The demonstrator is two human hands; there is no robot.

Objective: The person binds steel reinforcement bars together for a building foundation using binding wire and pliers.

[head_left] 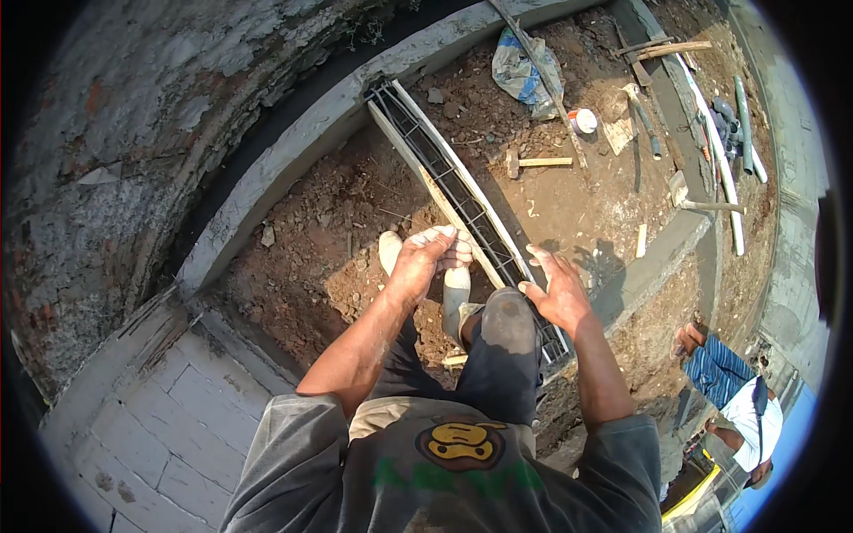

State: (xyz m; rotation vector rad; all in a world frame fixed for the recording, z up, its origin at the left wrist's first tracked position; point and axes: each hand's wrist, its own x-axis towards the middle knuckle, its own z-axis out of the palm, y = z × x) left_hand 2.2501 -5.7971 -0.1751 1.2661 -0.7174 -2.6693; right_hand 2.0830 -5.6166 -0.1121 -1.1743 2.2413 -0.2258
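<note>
- Head view: left hand [435, 251] has its fingers curled in, thumb against them; cannot tell whether anything is pinched. It sits over the left board [433, 186].
- Right hand [562, 291]: released, fingers spread, at the right board [458, 163]; contact cannot be told.
- Rebar cage [459, 191]: lies lengthwise between the two boards, running from the far concrete beam [302, 133] back under the person's bent knee [508, 322].
- Boots [456, 291]: on the soil left of the boards.
- Hammer [544, 163]: on soil right of the boards, wooden handle pointing right.
- Farther right: white tub [583, 121], plastic sack [526, 73], pale pipe [718, 142].
- Lower right: another person [746, 404], striped blue shorts.
</note>
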